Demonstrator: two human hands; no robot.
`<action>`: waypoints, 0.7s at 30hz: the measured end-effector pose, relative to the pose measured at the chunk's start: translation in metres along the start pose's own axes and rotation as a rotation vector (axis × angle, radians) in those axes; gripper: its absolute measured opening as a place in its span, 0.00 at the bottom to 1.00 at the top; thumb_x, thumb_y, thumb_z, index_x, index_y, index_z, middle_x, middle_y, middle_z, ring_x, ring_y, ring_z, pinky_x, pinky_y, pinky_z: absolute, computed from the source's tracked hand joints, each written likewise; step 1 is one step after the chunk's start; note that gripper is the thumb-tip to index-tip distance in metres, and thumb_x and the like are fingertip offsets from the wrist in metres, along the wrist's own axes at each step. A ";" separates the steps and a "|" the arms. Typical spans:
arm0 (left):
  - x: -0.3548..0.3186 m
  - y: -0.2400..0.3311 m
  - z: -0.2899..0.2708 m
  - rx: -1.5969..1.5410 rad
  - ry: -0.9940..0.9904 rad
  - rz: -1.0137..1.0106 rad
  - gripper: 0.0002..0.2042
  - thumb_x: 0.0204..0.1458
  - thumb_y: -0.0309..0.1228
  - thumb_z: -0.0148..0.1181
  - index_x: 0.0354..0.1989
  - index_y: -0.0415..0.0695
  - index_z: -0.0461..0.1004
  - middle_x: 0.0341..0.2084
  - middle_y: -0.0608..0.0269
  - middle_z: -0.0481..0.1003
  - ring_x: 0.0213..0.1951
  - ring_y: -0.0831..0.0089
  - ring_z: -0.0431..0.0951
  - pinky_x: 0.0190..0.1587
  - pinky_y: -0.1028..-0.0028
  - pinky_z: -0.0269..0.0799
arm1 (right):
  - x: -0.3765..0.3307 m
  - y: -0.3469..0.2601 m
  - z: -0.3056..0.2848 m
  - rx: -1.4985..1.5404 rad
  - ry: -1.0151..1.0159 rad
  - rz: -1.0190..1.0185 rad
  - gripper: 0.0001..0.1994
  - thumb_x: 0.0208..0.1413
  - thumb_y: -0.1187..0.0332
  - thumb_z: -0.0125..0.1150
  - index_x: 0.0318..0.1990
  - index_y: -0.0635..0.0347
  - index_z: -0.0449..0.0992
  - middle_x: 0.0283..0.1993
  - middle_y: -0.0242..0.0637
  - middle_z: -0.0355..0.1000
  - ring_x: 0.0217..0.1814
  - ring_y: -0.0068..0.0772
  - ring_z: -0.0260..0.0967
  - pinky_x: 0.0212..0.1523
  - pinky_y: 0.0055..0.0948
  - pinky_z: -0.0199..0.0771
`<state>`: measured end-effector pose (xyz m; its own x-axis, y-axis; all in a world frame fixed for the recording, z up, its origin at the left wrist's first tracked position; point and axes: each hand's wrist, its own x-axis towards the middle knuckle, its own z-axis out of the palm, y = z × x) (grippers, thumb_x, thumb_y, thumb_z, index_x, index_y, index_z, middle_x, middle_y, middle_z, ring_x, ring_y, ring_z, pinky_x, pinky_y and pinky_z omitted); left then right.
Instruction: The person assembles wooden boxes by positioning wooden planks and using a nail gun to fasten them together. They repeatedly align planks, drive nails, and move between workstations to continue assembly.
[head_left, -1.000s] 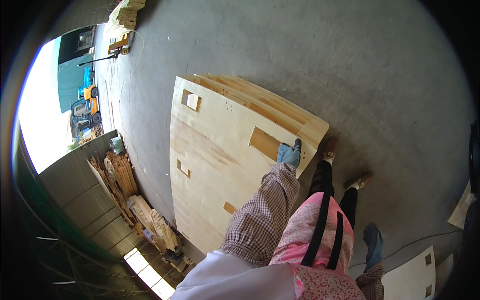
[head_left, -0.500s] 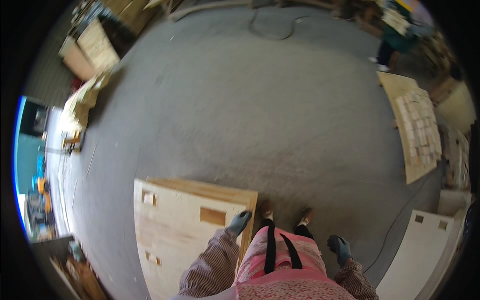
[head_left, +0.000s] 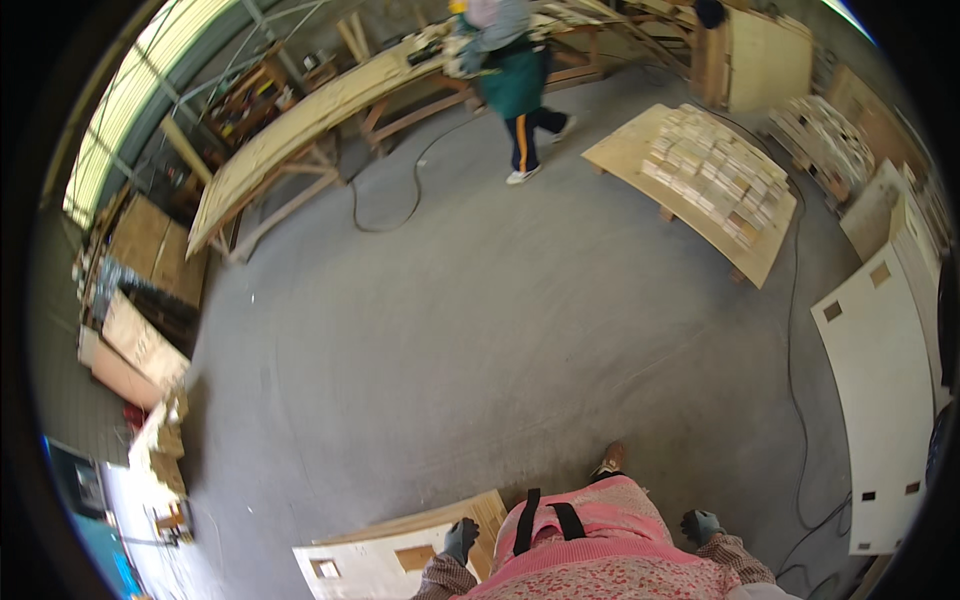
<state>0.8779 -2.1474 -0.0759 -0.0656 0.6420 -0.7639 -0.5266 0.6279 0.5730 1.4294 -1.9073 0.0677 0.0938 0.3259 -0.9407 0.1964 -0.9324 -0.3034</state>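
Note:
My left hand (head_left: pixel 460 541), in a grey-blue glove with dark fingertips, hangs low over the right end of a stack of pale wooden panels (head_left: pixel 365 575). The panels have rectangular cut-outs. No object shows in this hand, and its fingers look loosely bent. On the other side of my body my right hand (head_left: pixel 702 526), gloved the same way, hangs over the floor with nothing visible in it. Its fingers are loosely bent and slightly apart. A pink patterned apron (head_left: pixel 590 540) with black straps covers my front, and one brown shoe (head_left: pixel 610 459) shows beyond it.
Ahead, a person in a green apron (head_left: pixel 515 80) walks beside a long wooden workbench (head_left: pixel 320 112). Small wood blocks (head_left: pixel 715 170) cover a low board at the right. White panels with square holes (head_left: pixel 880 390) stand at the right edge. A cable (head_left: pixel 793 370) lies along the floor.
My view has tilted up and swung right, bringing the workbench and walking person into fuller sight. The panel stack now sits lower in the picture. Neither hand has picked up anything visible.

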 end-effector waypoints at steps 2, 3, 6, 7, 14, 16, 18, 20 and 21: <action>0.016 0.055 0.079 0.012 0.033 -0.117 0.15 0.51 0.38 0.42 0.46 0.47 0.63 0.40 0.58 0.68 0.44 0.64 0.67 0.41 0.67 0.65 | 0.033 0.015 -0.054 0.202 -0.079 0.006 0.11 0.48 0.61 0.51 0.34 0.58 0.72 0.30 0.37 0.71 0.28 0.33 0.67 0.24 0.32 0.64; 0.012 0.089 0.115 -0.052 0.085 -0.206 0.16 0.49 0.37 0.44 0.46 0.48 0.62 0.42 0.58 0.67 0.45 0.63 0.66 0.43 0.67 0.64 | 0.063 0.028 -0.077 0.379 -0.209 0.033 0.13 0.48 0.62 0.51 0.37 0.59 0.71 0.32 0.37 0.71 0.30 0.33 0.68 0.25 0.33 0.65; 0.022 0.131 0.167 0.069 0.095 -0.179 0.19 0.50 0.41 0.45 0.49 0.46 0.62 0.45 0.58 0.67 0.47 0.63 0.66 0.47 0.66 0.61 | 0.039 -0.040 -0.053 0.165 0.114 -0.010 0.13 0.48 0.62 0.51 0.38 0.61 0.71 0.32 0.37 0.71 0.30 0.33 0.67 0.27 0.32 0.65; 0.032 0.142 0.186 0.104 0.090 -0.161 0.20 0.51 0.42 0.45 0.49 0.45 0.62 0.46 0.58 0.66 0.47 0.63 0.66 0.48 0.66 0.60 | 0.039 -0.063 -0.058 0.182 0.110 -0.040 0.13 0.48 0.63 0.51 0.38 0.61 0.71 0.32 0.37 0.71 0.30 0.32 0.67 0.27 0.32 0.65; 0.081 0.235 0.307 0.436 0.218 -0.224 0.21 0.51 0.44 0.45 0.49 0.45 0.63 0.46 0.59 0.68 0.45 0.67 0.68 0.43 0.67 0.62 | 0.077 -0.141 -0.085 0.426 0.102 -0.123 0.11 0.48 0.61 0.52 0.36 0.57 0.71 0.32 0.35 0.71 0.30 0.31 0.67 0.29 0.29 0.65; 0.103 0.248 0.319 0.466 0.243 -0.230 0.21 0.50 0.45 0.45 0.50 0.46 0.63 0.46 0.59 0.68 0.45 0.67 0.68 0.44 0.66 0.61 | 0.082 -0.155 -0.090 0.477 0.110 -0.116 0.12 0.48 0.61 0.52 0.36 0.57 0.71 0.33 0.35 0.71 0.30 0.30 0.67 0.29 0.29 0.66; 0.126 0.261 0.335 0.503 0.243 -0.274 0.22 0.50 0.45 0.45 0.50 0.46 0.62 0.46 0.59 0.68 0.46 0.68 0.68 0.45 0.66 0.60 | 0.088 -0.172 -0.102 0.522 0.127 -0.104 0.12 0.48 0.61 0.53 0.37 0.57 0.72 0.34 0.35 0.71 0.31 0.30 0.67 0.30 0.30 0.66; 0.145 0.276 0.349 0.556 0.227 -0.365 0.22 0.51 0.47 0.43 0.50 0.46 0.62 0.48 0.59 0.68 0.46 0.68 0.68 0.46 0.66 0.60 | 0.091 -0.177 -0.114 0.605 0.145 -0.050 0.12 0.48 0.61 0.52 0.37 0.57 0.71 0.34 0.35 0.71 0.31 0.30 0.67 0.30 0.30 0.66; 0.156 0.281 0.353 0.549 0.241 -0.383 0.21 0.49 0.45 0.46 0.48 0.46 0.64 0.46 0.60 0.68 0.45 0.68 0.68 0.45 0.66 0.60 | 0.093 -0.177 -0.120 0.645 0.156 -0.022 0.11 0.48 0.61 0.51 0.37 0.56 0.71 0.33 0.35 0.71 0.31 0.30 0.67 0.30 0.30 0.66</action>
<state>1.0189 -1.7158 0.0705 -0.1806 0.2561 -0.9496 -0.0513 0.9618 0.2691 1.5202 -1.6935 0.0516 0.2460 0.3193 -0.9151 -0.4194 -0.8162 -0.3975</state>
